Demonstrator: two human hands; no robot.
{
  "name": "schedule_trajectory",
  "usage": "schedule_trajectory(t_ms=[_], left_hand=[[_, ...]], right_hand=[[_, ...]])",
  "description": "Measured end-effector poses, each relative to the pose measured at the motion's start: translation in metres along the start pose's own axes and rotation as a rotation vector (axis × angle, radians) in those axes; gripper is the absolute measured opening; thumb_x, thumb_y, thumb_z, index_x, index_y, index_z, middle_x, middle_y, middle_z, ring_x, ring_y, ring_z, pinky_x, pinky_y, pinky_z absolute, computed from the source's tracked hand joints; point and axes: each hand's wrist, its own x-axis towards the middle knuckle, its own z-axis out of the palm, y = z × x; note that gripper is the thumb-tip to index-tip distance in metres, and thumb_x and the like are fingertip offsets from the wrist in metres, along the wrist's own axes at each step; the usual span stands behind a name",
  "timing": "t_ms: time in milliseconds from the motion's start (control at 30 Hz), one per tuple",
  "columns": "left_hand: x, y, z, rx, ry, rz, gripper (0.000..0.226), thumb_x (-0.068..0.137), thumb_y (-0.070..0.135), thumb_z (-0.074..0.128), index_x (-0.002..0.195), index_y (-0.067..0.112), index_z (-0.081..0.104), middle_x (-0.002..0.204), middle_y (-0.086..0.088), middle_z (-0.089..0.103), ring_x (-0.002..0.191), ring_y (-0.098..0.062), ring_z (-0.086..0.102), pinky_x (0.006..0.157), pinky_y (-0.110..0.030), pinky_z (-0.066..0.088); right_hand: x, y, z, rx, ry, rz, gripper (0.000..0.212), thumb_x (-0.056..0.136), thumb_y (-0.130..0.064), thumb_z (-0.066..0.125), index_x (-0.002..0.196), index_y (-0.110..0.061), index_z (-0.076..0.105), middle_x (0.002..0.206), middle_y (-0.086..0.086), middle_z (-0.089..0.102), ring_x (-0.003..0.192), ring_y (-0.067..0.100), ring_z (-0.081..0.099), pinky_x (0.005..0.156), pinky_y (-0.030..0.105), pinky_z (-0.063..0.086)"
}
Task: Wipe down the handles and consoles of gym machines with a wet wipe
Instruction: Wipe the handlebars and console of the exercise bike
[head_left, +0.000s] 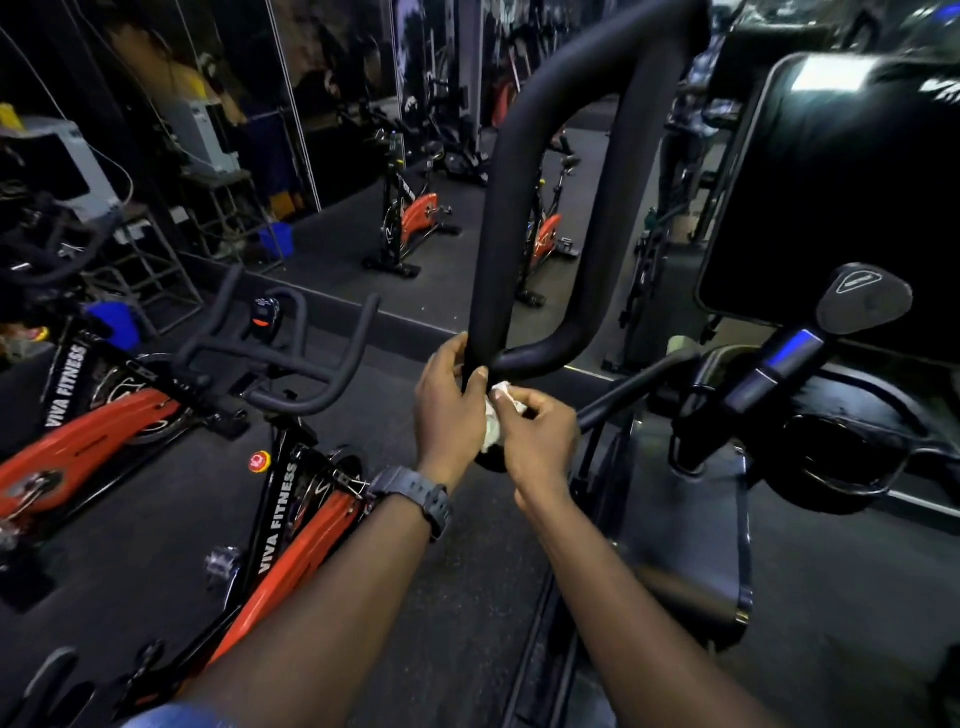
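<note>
A thick black looped handle (524, 171) of a gym machine rises in the middle of the head view. My left hand (449, 405), with a dark watch on its wrist, grips the lower end of the loop, thumb and fingers curled around the tube. My right hand (540, 436) pinches a crumpled white wet wipe (493, 421) just below that grip, beside the tube. Part of the wipe is hidden between my two hands. The machine's black console (841, 182) stands at the upper right.
A red and black spin bike (291, 519) with black handlebars (291, 353) stands close on my left, another at the far left. A mirrored wall ahead reflects more bikes. A blue-lit lever (789, 358) and cup holder sit at the right. The floor is dark rubber.
</note>
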Motion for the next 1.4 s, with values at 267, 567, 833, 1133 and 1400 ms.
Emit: schedule_trajectory(t_ms=[267,567,833,1133,1400], left_hand=[[0.006,-0.002,-0.01,-0.041,-0.075,-0.035,0.041,0.099,0.006,0.052,0.136,0.024,0.06,0.127,0.004,0.068,0.116,-0.012,0.063,0.101,-0.039,0.053],[0.003,-0.001,-0.007,-0.003,-0.099,0.001,0.046,0.097,0.003,0.054,0.14,0.019,0.056,0.13,0.003,0.062,0.121,-0.016,0.06,0.104,-0.04,0.05],[0.001,0.002,-0.01,0.022,-0.136,-0.014,0.05,0.098,0.005,0.054,0.145,0.02,0.052,0.138,0.001,0.058,0.124,-0.018,0.059,0.105,-0.043,0.05],[0.005,0.016,-0.023,0.011,-0.174,-0.045,0.04,0.1,0.012,0.052,0.137,0.024,0.06,0.128,0.004,0.068,0.118,-0.017,0.063,0.101,-0.041,0.052],[0.046,0.083,-0.092,-0.049,0.018,0.068,0.032,0.097,0.02,0.052,0.126,0.022,0.065,0.116,-0.001,0.072,0.108,-0.02,0.066,0.1,-0.042,0.051]], right_hand=[[0.025,-0.067,-0.005,-1.014,0.203,-0.776,0.013,0.085,-0.02,0.069,0.073,-0.016,0.067,0.071,0.004,0.063,0.075,0.03,0.061,0.049,0.031,0.04],[0.008,-0.074,-0.003,-1.115,0.032,-0.613,0.014,0.099,-0.016,0.044,0.112,-0.013,0.04,0.086,0.012,0.069,0.078,0.039,0.068,0.058,0.038,0.039],[0.026,-0.083,-0.002,-1.126,0.009,-0.594,0.029,0.095,-0.018,0.054,0.118,-0.009,0.04,0.092,0.014,0.068,0.083,0.04,0.067,0.062,0.04,0.045],[0.024,-0.08,-0.022,-1.004,-0.155,-0.645,0.025,0.091,-0.024,0.06,0.096,-0.023,0.035,0.078,0.005,0.06,0.071,0.035,0.06,0.057,0.035,0.039],[0.032,-0.137,0.016,-0.338,-0.299,-0.338,0.027,0.066,-0.039,0.065,0.086,-0.049,0.05,0.092,-0.004,0.065,0.077,0.024,0.065,0.076,0.05,0.058]])
